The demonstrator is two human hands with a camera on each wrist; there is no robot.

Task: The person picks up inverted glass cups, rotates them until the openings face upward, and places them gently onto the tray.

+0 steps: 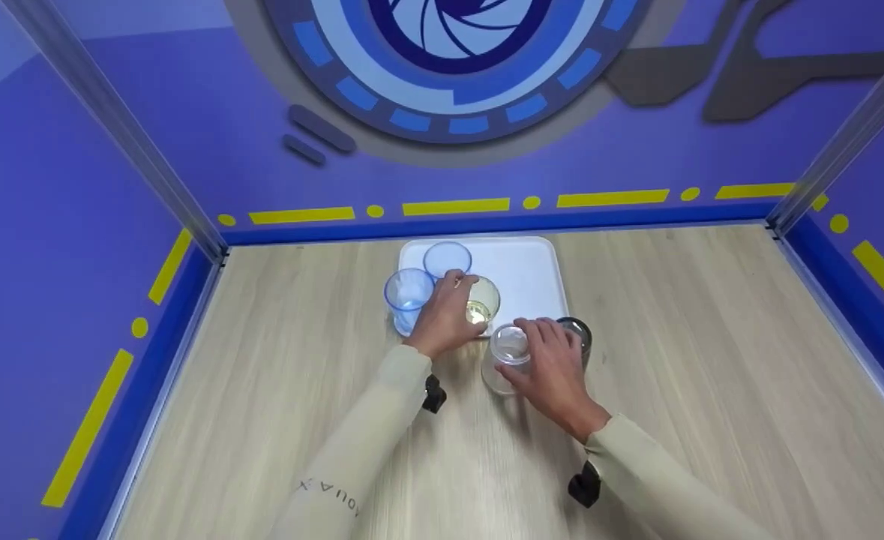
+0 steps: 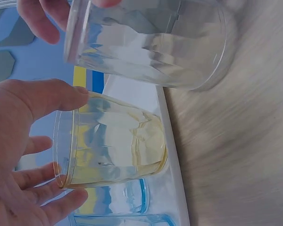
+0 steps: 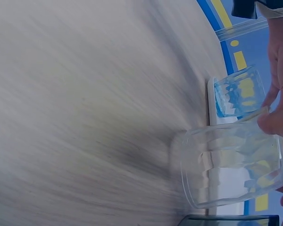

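My left hand (image 1: 447,315) spans the rim of a yellow-tinted clear cup (image 2: 115,141), thumb on one side and fingertips on the other. This cup is at the tray's front part. Just to the right, my right hand (image 1: 554,367) grips a clear colourless cup (image 3: 233,165) near its top, over the wooden table in front of the tray. A dark grey see-through cup (image 1: 578,330) stands beside the right hand, partly hidden by its fingers. Two blue-tinted cups, one at the back (image 1: 447,259) and one at the left (image 1: 409,289), are on the white tray (image 1: 531,270).
The tray lies against the back of the wooden table (image 1: 681,360). Blue-purple panels (image 1: 187,150) with yellow marks wall in the back and both sides, joined by metal posts (image 1: 112,112) at the corners.
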